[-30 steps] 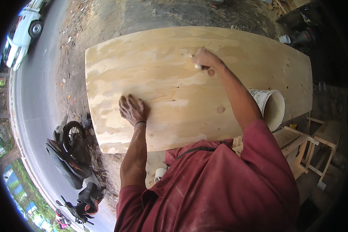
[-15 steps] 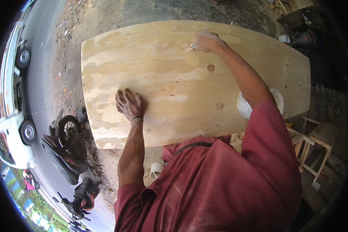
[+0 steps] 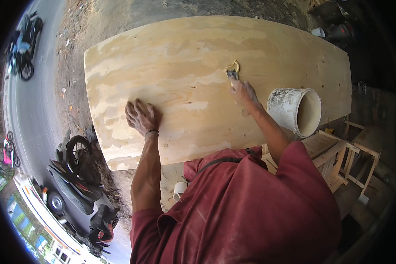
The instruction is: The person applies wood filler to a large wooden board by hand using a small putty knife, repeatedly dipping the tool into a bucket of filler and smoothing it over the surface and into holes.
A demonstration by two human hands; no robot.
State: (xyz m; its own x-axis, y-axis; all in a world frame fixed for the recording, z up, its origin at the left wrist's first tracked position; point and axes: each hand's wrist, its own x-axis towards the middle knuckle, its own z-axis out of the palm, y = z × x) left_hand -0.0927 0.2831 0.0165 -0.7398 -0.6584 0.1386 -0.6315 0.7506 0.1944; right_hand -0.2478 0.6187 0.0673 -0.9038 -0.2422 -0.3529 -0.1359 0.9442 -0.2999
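Observation:
A large plywood board (image 3: pixel 176 48) lies before me, its face marked with pale patches of filler and several knots. My left hand (image 3: pixel 143 117) rests on it at the left with its fingers spread. My right hand (image 3: pixel 244 96) is closed round the handle of a putty knife (image 3: pixel 232 75), near the middle of the board. Yellowish putty (image 3: pixel 234 65) shows at the blade's tip; whether it sits on the blade or on the wood I cannot tell. Beside my right forearm stands a white bucket (image 3: pixel 282 105), smeared on the outside.
A parked motorcycle (image 3: pixel 77 171) is close to the board's left end. Beyond it runs a road (image 3: pixel 35 105) with a passing motorcycle (image 3: pixel 25 48) and a white vehicle (image 3: pixel 44 209). Wooden frames (image 3: pixel 339 158) stand to my right. A white mug (image 3: pixel 179 190) is below the board's near edge.
My right hand has come toward me from the board's far side with the putty knife, uncovering the bucket. My left hand has shifted slightly left. Traffic on the road has moved.

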